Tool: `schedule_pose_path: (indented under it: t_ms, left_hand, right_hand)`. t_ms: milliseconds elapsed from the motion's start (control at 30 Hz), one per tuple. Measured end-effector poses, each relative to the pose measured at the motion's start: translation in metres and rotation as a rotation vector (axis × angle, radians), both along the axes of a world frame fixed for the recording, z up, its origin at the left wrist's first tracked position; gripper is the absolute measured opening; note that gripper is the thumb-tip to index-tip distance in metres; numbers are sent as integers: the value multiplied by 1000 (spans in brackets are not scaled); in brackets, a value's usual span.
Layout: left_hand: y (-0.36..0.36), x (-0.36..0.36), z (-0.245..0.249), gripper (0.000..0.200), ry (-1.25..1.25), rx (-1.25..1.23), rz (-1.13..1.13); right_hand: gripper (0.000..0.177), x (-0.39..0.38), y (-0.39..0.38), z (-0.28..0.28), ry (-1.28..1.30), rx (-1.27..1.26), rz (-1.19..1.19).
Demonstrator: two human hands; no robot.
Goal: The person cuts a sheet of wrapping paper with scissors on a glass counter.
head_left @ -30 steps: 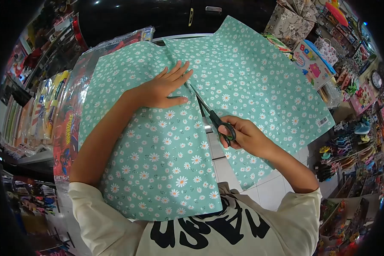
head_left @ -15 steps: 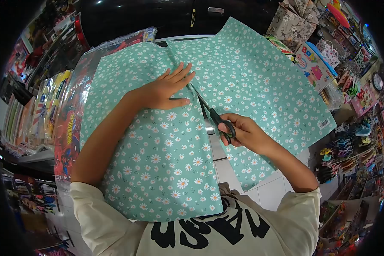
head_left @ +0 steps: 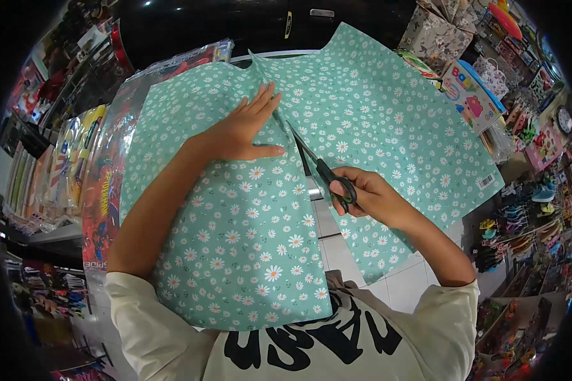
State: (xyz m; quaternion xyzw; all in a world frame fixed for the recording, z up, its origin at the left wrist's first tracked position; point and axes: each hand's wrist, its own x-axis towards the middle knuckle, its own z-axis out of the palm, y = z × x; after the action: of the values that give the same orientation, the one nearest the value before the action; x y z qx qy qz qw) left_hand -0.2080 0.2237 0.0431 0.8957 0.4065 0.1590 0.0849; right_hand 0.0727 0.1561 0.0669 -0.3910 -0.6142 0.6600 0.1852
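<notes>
I'm seeing the green daisy-print sheet (head_left: 375, 108) covering most of the worktop (head_left: 314, 189), overhanging the near edge. It's lying in two panels, parted by a slit that's widening toward me; floor tiles (head_left: 337, 251) are showing through the gap. Left panel is running down to my shirt (head_left: 311, 352); right panel is spreading out to a corner with a barcode (head_left: 486, 181) printed by it. A ridge is standing up in the paper at the far edge, running back toward the slit.

Plastic-wrapped Spiderman packs (head_left: 102, 203) are lying along the left edge, partly under the sheet. A floral bag (head_left: 435, 35) is standing past the far right part of the sheet, with a Baby box (head_left: 469, 95) leaning nearer, just beside the paper's right edge.

Left hand (head_left: 245, 130): wide, palm down on the left panel, thumb pointing right, fingertips reaching the ridge. It's holding nothing, just pressing on paper.

Right hand (head_left: 365, 197): closed around the handles of the black scissors (head_left: 321, 166), fingers in the loops. Blades are pointing far-left, lying at the top of the slit, tips near the left hand but apart from it. I can't tell how far the blades are gaping.
</notes>
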Motion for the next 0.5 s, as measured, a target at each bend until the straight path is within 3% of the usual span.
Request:
schedule_pose_path:
  t_ms: [500]
  left_hand:
    - [2,-2,-1,90,69,-34,6]
  right_hand:
    - [39,-3,6,-4,-2,46,12]
